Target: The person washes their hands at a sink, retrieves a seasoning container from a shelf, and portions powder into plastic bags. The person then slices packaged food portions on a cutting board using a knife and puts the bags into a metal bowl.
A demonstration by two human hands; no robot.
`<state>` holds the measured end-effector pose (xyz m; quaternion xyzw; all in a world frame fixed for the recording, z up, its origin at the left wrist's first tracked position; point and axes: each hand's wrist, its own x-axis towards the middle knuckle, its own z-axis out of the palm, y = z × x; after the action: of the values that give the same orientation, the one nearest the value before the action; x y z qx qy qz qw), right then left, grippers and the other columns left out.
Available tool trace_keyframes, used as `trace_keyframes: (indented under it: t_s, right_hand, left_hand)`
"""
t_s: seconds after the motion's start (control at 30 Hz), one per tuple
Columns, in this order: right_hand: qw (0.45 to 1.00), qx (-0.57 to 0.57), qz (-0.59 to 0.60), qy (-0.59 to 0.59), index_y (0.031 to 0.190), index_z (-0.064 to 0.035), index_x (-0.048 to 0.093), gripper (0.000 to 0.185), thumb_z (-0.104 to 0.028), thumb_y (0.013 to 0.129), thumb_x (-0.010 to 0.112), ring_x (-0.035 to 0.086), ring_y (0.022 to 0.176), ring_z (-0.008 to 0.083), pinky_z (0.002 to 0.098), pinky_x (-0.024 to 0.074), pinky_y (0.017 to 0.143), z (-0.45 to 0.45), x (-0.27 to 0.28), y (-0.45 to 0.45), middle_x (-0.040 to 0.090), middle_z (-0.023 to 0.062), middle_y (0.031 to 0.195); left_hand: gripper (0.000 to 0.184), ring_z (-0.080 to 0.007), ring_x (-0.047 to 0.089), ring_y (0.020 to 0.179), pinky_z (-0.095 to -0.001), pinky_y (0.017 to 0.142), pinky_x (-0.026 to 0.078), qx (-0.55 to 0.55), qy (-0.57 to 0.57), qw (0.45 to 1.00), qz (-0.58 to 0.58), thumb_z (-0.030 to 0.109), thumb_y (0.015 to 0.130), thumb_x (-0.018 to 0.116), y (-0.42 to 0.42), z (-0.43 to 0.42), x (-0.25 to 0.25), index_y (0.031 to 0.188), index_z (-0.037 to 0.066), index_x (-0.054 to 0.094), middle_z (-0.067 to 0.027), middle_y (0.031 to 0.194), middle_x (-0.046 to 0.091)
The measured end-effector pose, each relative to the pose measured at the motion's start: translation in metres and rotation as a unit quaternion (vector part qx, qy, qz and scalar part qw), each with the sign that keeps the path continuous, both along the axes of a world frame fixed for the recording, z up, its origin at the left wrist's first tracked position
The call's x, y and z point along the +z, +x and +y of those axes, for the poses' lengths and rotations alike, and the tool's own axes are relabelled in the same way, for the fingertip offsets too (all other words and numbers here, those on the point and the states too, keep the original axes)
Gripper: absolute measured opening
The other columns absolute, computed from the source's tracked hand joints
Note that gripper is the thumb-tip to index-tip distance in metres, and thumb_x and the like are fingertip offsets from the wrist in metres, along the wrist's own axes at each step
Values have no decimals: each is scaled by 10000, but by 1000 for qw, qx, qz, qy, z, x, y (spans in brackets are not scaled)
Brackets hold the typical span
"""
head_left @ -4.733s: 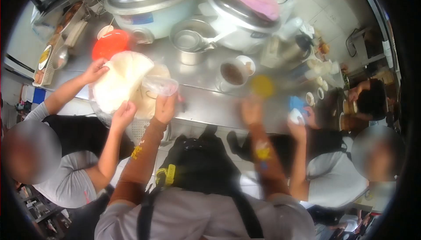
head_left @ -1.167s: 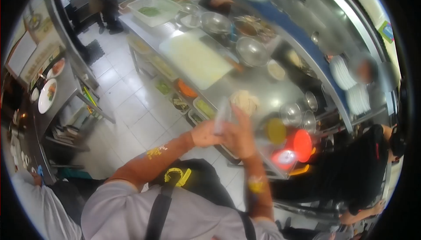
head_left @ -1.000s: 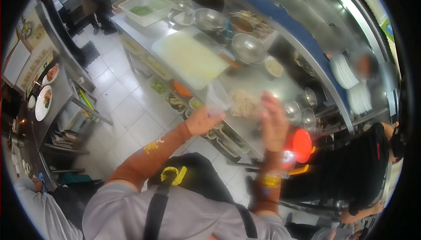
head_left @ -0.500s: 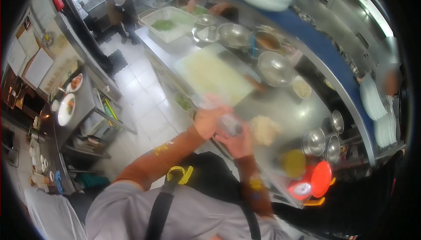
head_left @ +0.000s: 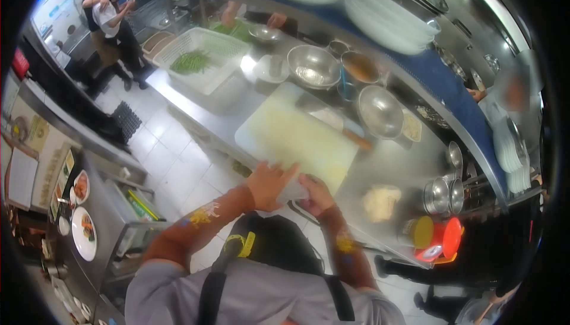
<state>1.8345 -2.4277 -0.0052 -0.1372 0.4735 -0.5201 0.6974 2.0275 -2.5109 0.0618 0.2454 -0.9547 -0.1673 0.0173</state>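
Left hand (head_left: 270, 187) has opened, fingers spread; right hand (head_left: 316, 195) grasps clear plastic (head_left: 294, 190); cutting board (head_left: 297, 141) just beyond; pale heap (head_left: 382, 202) to the right.

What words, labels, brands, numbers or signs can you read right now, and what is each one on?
None reads clearly enough to quote.
Dial of the red scale: markings too small to read.
White sheet at the far left: too blurred to show any words.
Marks on the left sleeve and right sleeve: no letters I can make out.
Clear plastic at the right hand: no legible label.
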Motion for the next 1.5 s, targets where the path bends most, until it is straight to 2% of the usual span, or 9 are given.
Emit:
trace_keyframes:
  t_s: [0.13, 0.23, 0.37, 0.47, 0.67, 0.8, 0.87, 1.3, 1.5]
  right_hand:
    - [935, 83, 327, -110, 1121, -37, 572, 361, -314, 901, 646, 608, 744, 173, 296, 492, 598, -36, 4, -19, 632, 60, 893]
    - [499, -64, 849, -161, 1192, -39, 561, 424, -290, 860, 640, 584, 1037, 348, 417, 466, 885, -84, -52, -128, 615, 206, 1132]
    - [348, 84, 934, -5, 1359, -92, 454, 594, -384, 857, 580, 464, 1212, 349, 500, 353, 999, -105, -125, -242, 474, 160, 1367]
    - [516, 110, 850, 5, 1305, -90, 483, 517, -338, 862, 581, 507, 1160, 354, 500, 377, 977, -98, -117, -248, 581, 174, 1192]
    - [480, 152, 861, -66, 1053, -71, 548, 323, -302, 837, 618, 617, 957, 372, 483, 489, 827, -43, -81, -195, 632, 182, 1007]
    - [890, 146, 428, -53, 964, 14, 575, 358, -271, 768, 667, 601, 830, 207, 343, 481, 728, 27, 1, -121, 619, 104, 856]
    - [971, 34, 235, -10, 997, -3, 535, 312, -144, 765, 688, 561, 676, 143, 288, 482, 620, 55, 6, -91, 570, 59, 783]
    - [972, -98, 206, 57, 1071, -15, 459, 339, -153, 818, 638, 563, 542, 105, 271, 477, 462, 166, -28, -7, 533, 42, 757]
    - [753, -166, 632, 81, 1117, 5, 517, 441, -376, 900, 568, 619, 755, 446, 515, 492, 674, 137, -33, 33, 640, 259, 791]
  left_hand:
    - [579, -351, 652, 845, -458, 811, 483, 12, 190, 981, 26, 311, 785, 656, 31, -33, -48, 1280, 49, 511, -177, 882, 655]
    - [339, -308, 653, 821, -419, 702, 509, 48, 335, 938, 71, 214, 832, 585, 72, -38, -36, 1141, 82, 631, -154, 806, 648]
    - [285, -183, 631, 760, -330, 668, 514, 104, 216, 956, -170, 257, 884, 591, 119, -24, -69, 1084, 63, 654, -88, 783, 642]
    - [356, -178, 626, 807, -315, 734, 512, 250, 467, 848, -23, 275, 883, 606, 141, -10, -66, 1145, 34, 622, -70, 908, 660]
    - [354, -160, 626, 808, -324, 736, 521, 184, 501, 840, 94, 306, 904, 603, 144, -12, -63, 1151, 52, 612, -75, 879, 656]
    - [224, -122, 593, 752, -295, 634, 503, 213, 347, 913, -5, 233, 926, 587, 70, -25, 4, 1039, 41, 608, -24, 736, 621]
    - [400, -133, 604, 848, -321, 721, 515, 166, 449, 855, 200, 271, 904, 613, 36, -36, -12, 1215, 26, 560, -64, 999, 650]
    - [271, -120, 603, 682, -279, 620, 505, 44, 470, 881, -31, 291, 871, 672, -52, -51, -98, 963, 44, 608, -18, 777, 614]
    - [368, -143, 636, 755, -300, 671, 501, 60, 423, 903, -49, 345, 867, 646, -42, -62, -117, 990, -2, 652, -90, 799, 655]
